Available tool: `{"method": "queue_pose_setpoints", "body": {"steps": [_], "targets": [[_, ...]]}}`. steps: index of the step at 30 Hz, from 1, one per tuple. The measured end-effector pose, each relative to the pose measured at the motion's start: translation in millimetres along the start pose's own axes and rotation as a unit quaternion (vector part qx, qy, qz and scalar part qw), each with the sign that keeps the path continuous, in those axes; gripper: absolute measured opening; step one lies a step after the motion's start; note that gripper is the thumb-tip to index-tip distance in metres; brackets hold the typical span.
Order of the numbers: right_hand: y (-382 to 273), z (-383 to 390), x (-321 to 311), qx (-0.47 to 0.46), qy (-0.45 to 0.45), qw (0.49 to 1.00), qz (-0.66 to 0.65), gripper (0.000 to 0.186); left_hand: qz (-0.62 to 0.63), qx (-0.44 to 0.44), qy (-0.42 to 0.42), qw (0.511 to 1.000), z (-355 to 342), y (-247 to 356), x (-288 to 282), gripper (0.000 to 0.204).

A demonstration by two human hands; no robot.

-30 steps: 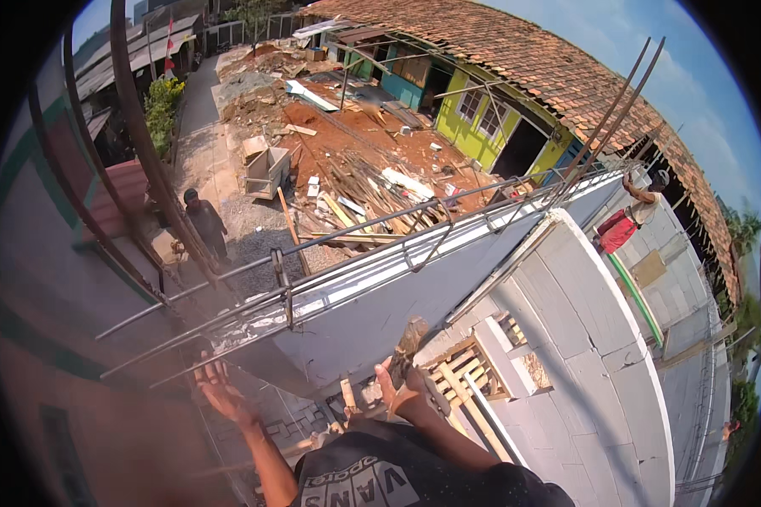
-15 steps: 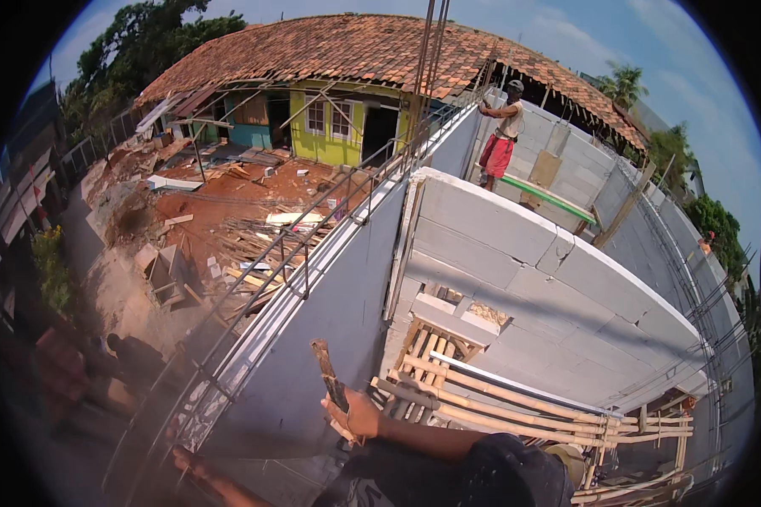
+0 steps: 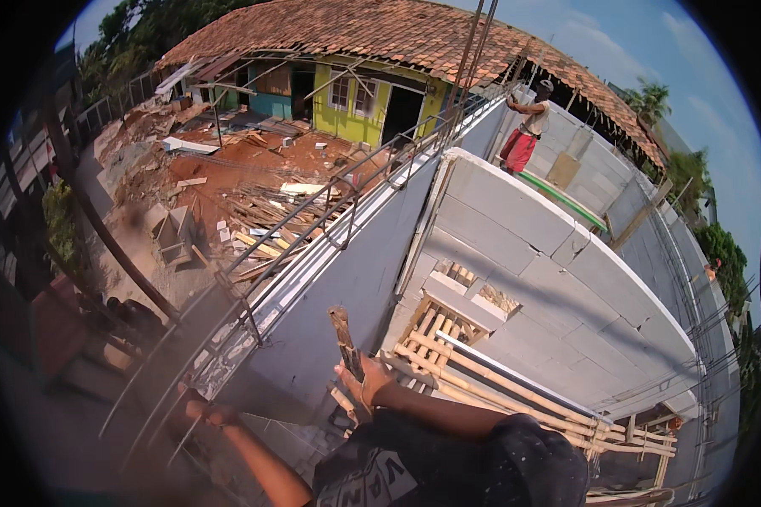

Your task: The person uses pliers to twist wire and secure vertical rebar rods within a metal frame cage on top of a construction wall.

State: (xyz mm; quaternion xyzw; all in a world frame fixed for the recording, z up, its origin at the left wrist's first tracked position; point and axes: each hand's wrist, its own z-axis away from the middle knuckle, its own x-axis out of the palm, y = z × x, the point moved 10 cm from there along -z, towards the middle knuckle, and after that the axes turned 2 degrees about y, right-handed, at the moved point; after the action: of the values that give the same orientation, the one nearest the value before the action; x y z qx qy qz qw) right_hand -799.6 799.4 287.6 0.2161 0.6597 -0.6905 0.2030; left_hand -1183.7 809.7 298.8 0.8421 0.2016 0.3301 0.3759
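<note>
My right hand is closed round the upper part of a rough wooden pole, whose end sticks up above my fingers. Farther left, my left hand is at the top edge of a grey block wall, beside the steel rebar that runs along it. Haze blurs that hand, so whether its fingers grip a bar cannot be made out. Below my right hand, the pole's lower part goes out of sight behind my dark shirt.
Bamboo scaffolding lies at the lower right, below a cross wall. A co-worker stands beyond it near a green board. Down on the left are scrap timber and a tiled-roof building. Vertical rebar rises from the wall.
The view has shifted, so the walls and building sit higher and further right. More of my left forearm shows. A dark slanted bar has appeared at the left. My right hand still holds the pole.
</note>
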Motion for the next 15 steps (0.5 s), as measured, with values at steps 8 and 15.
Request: {"method": "queue_pose_setpoints", "body": {"steps": [8,15], "targets": [[-43.0,5.9,28.5,-0.065,-0.017,0.995,0.067,0.039,-0.038,0.003,-0.139,0.99,6.5,10.3,-1.0,0.092],[-14.1,10.1,40.1,-0.168,0.047,0.984,0.018,0.031,-0.072,0.059,-0.07,0.993,17.3,7.2,14.4,0.093]]}}
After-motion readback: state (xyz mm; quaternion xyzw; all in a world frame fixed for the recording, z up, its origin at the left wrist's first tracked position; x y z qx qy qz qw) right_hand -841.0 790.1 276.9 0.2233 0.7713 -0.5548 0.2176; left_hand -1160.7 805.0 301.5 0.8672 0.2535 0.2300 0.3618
